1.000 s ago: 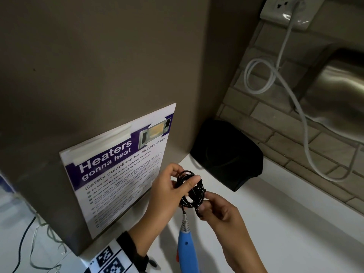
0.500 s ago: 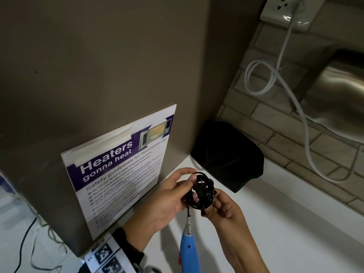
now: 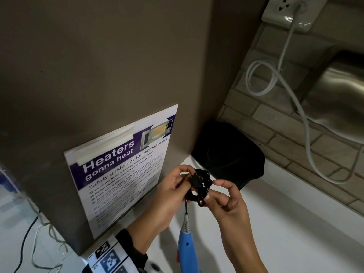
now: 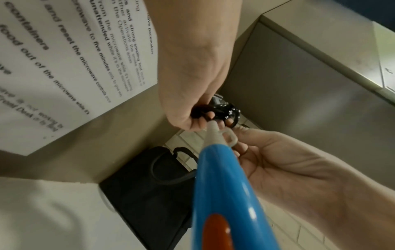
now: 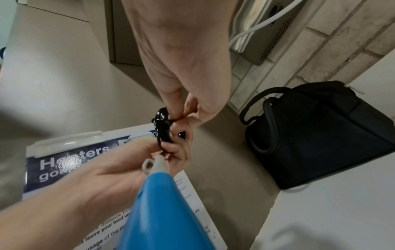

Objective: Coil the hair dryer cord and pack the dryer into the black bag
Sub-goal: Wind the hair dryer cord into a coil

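Observation:
A bundle of coiled black cord (image 3: 201, 186) is held up between both hands above the white counter. My left hand (image 3: 173, 186) grips the coil from the left, thumb on top. My right hand (image 3: 220, 192) pinches the coil's right and lower loops. The blue hair dryer (image 3: 187, 247) hangs below the coil by its grey strain relief, with an orange switch (image 4: 215, 233) on its handle. The black bag (image 3: 228, 154) stands in the corner just beyond the hands, its handles (image 5: 256, 118) facing them.
A tan cabinet side with a microwave safety poster (image 3: 122, 166) rises on the left. A brick wall (image 3: 275, 134) with a socket (image 3: 289, 12), a looped white cable (image 3: 262, 79) and a steel appliance (image 3: 338, 95) is at right. White counter (image 3: 295, 233) spreads below.
The hands and coil have drifted slightly right toward the bag. The right hand's fingers have shifted along the coil, and the plug end now lies on top of the bundle.

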`<state>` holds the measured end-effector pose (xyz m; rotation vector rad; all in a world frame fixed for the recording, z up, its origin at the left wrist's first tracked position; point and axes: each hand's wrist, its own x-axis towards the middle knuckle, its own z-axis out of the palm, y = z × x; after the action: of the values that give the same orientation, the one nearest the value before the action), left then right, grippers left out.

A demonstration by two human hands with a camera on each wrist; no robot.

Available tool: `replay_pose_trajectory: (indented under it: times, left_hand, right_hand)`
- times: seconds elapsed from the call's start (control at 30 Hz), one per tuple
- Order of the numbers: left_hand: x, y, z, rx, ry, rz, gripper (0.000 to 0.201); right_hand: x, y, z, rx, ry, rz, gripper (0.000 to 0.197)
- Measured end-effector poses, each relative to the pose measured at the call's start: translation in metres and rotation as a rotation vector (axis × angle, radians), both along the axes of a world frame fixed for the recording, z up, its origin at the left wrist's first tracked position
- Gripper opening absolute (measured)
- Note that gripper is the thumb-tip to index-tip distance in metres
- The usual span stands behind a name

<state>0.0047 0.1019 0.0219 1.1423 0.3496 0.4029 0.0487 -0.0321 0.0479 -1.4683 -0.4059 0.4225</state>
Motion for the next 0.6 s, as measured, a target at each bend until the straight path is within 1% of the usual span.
replay_pose_trajectory:
  times: [0.13,0.2,0.27,0.37,0.43,0.47,0.53,0.6]
  left_hand:
    - [-0.0019,-0.0067,0.0018,0.110,0.011,-0.089,0.028]
    - [-0.0018,-0.0087,0.0011,0.179,0.018,-0.077,0.027]
    - [-0.0021,-0.0086,0.0010,0.231,0.006,-0.061,0.022]
    - [-0.0032,-0.0099,0.0023,0.246,-0.037,-0.038,0.007]
    - [-0.0036,-0.0097,0.0024,0.255,-0.029,0.037,0.014]
    - [-0.0037,-0.0089,0.0027,0.270,-0.024,0.061,0.014]
    - [-0.0040,-0.0083,0.0030,0.313,-0.028,0.060,0.015]
    - [-0.0044,-0.0089,0.0027,0.368,-0.026,0.053,0.019]
  right_hand:
    - [0.0025,0.0042,-0.0021,0.052,0.045,-0.048,0.031]
    - [0.0026,0.0056,-0.0035,0.055,0.059,-0.055,0.031]
    - [0.0026,0.0055,-0.0047,0.043,0.057,-0.061,0.031]
    - [0.0024,0.0031,-0.0050,0.008,0.037,-0.036,0.028]
    - [-0.0004,0.0028,-0.0023,-0.019,0.023,0.025,0.025]
    - [-0.0010,0.0028,-0.0018,-0.012,0.036,0.037,0.027]
    - [-0.0013,0.0035,0.0009,0.044,0.129,0.029,0.027]
    - [-0.0006,0.0052,0.0036,0.048,0.153,0.023,0.027]
